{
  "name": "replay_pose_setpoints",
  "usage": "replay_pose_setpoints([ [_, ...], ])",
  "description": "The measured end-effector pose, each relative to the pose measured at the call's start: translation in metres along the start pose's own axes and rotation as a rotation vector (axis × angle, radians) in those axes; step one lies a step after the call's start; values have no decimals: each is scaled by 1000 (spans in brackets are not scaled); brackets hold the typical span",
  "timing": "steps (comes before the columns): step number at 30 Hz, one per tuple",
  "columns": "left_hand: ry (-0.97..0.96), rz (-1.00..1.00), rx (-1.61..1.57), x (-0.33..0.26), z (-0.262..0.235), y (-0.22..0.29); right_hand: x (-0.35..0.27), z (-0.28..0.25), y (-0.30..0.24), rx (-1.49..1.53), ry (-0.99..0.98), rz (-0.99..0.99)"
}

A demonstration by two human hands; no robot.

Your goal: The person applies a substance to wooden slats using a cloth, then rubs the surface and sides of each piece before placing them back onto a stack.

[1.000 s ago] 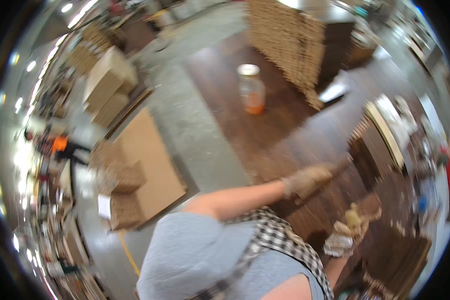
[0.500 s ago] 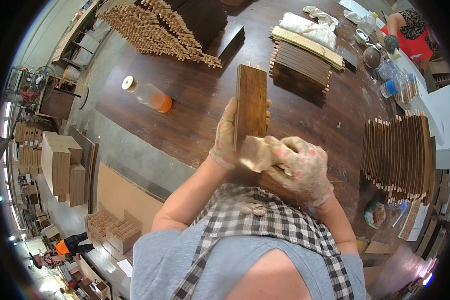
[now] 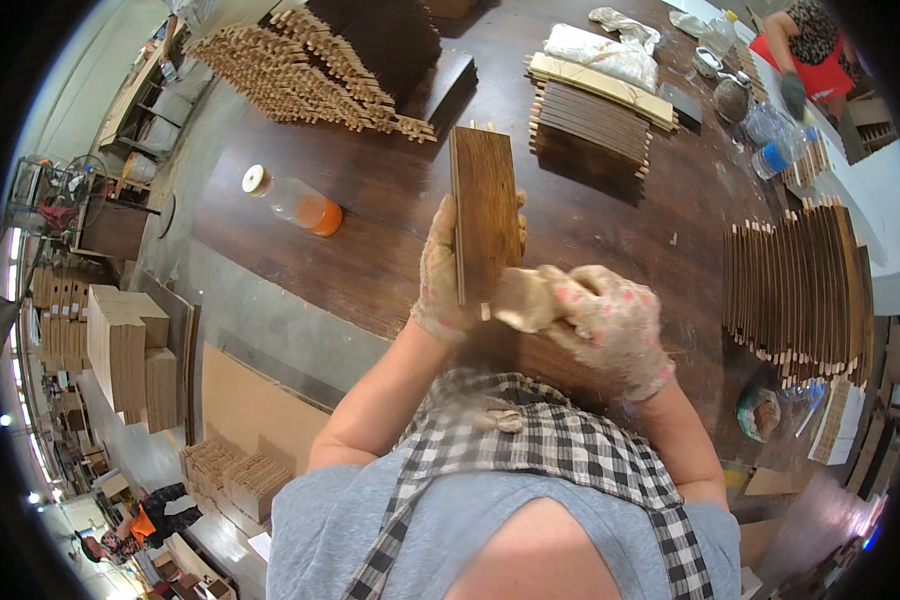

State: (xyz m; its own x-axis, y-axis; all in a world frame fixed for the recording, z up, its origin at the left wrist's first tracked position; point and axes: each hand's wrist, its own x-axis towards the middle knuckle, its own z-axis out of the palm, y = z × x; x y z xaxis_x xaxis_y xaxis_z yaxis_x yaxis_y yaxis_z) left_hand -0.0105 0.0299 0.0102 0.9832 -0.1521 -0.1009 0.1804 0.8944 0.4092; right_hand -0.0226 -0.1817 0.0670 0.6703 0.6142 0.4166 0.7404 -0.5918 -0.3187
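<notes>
The left hand (image 3: 438,285) is grasping a doweled board (image 3: 485,205), its face already showing brown; the right hand (image 3: 618,328) is clutching a blurred pale pad (image 3: 526,301). What's left isn't showing clearly.

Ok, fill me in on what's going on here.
A person in a checked apron is working at a dark table. The gloved left hand grips a brown wooden board; the gloved right hand holds a pale tool, too blurred to identify, at the board's lower end. Pegged boards stand stacked to the right, and a bottle of orange liquid lies leftward.
</notes>
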Motion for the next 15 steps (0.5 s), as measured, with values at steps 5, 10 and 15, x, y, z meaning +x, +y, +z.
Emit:
replay_pose_setpoints([
  [5,2,-83,-59,-6,-1,5,-25,1,26,800,129,617],
  [10,124,-106,178,-15,13,-27,25,24,-10,960,469,284],
  [15,-99,-39,220,-18,-19,-55,50,69,4,220,409,-118],
])
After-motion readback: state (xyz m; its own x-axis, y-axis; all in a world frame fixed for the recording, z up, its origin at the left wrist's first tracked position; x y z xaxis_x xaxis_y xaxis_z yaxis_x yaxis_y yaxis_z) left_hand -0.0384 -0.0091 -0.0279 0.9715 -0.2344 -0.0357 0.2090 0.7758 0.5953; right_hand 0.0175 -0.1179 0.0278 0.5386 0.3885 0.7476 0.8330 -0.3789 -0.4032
